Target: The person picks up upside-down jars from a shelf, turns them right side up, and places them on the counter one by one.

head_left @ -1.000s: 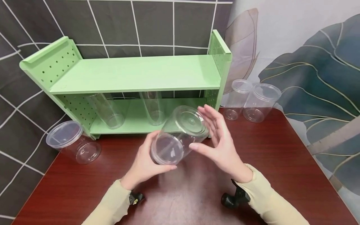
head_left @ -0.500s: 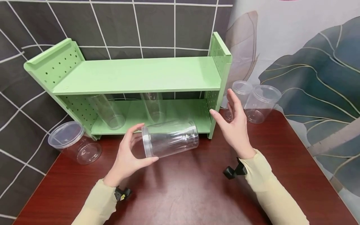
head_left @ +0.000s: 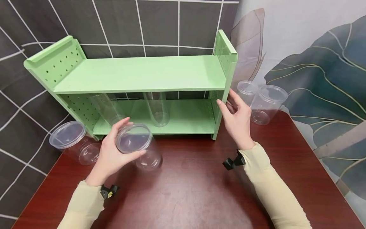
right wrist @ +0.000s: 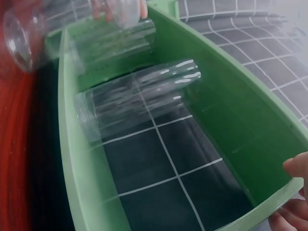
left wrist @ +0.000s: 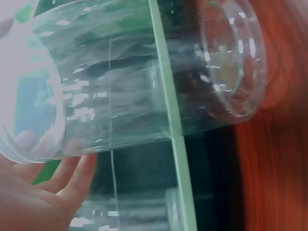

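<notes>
In the head view my left hand (head_left: 110, 155) grips a clear plastic jar (head_left: 136, 140) around its lid, with thumb and fingers on opposite sides. The jar stands slightly tilted at or just above the table; whether its base touches cannot be told. The left wrist view shows the same jar (left wrist: 120, 91) close up, looking empty. My right hand (head_left: 236, 119) holds the right side panel of a green two-tier shelf (head_left: 143, 74). In the right wrist view the thumb (right wrist: 297, 165) lies inside the panel edge and the other fingers outside it.
Two tall clear jars, one at the left (head_left: 104, 108) and one near the middle (head_left: 157, 111), stand on the lower tier. A lidded jar (head_left: 70, 136) stands left of the shelf. Two more, a narrow one (head_left: 246, 89) and a wide one (head_left: 268, 98), stand right of it.
My left hand has turned the jar from sideways to nearly upright and brought it left and down. My right hand let go of the jar and moved right to take hold of the shelf's side.
</notes>
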Demonstrator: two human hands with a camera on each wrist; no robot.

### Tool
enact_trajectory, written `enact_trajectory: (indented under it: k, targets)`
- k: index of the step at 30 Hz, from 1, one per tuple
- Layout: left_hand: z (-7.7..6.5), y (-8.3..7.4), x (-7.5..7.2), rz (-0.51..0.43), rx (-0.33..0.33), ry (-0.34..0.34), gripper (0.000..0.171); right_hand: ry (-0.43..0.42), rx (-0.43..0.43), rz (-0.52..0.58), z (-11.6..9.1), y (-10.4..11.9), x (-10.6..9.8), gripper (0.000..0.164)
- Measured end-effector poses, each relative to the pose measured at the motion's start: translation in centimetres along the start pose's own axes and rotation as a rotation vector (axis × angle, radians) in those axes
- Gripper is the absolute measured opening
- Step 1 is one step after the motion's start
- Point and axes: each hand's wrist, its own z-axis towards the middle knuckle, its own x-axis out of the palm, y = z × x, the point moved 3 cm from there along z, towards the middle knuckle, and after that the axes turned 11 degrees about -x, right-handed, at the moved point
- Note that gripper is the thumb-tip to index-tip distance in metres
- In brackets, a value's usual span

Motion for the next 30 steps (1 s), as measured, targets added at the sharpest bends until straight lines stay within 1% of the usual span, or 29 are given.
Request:
enact_trajectory:
  k: [2,4,8,11,18,24,26,30]
  targets:
    - [0.2,1.1,-0.7,0.034,-0.048,0.000,0.112,-0.014,0.004,-0.006,0.1,-0.5,-0.1,0.043]
    - [0.2,1.8,-1.5,0.076,-0.098,-0.006,0.112,-0.023,0.011,-0.005,0.1,-1.4,-0.2,0.043]
    - [0.1,2.5,-3.1,0.161,-0.198,-0.026,0.112,-0.030,0.019,0.011,0.0,-3.1,-0.5,0.044]
    - [-0.1,2.9,-4.0,0.209,-0.247,-0.040,0.109,-0.032,0.014,0.027,0.0,-3.5,-0.6,0.044]
    - [-0.5,3.8,-6.1,0.306,-0.272,-0.083,0.110,-0.026,0.015,0.054,0.0,-3.6,-0.5,0.043]
    - [-0.4,4.0,-7.4,0.389,-0.260,-0.124,0.114,-0.024,0.031,0.072,0.0,-3.8,-0.6,0.042]
    - [-0.4,4.1,-7.6,0.410,-0.265,-0.118,0.116,-0.023,0.039,0.074,0.0,-3.9,-0.7,0.042]
    - [-0.4,4.3,-7.7,0.425,-0.300,-0.083,0.118,-0.021,0.042,0.075,-0.1,-4.0,-0.7,0.043]
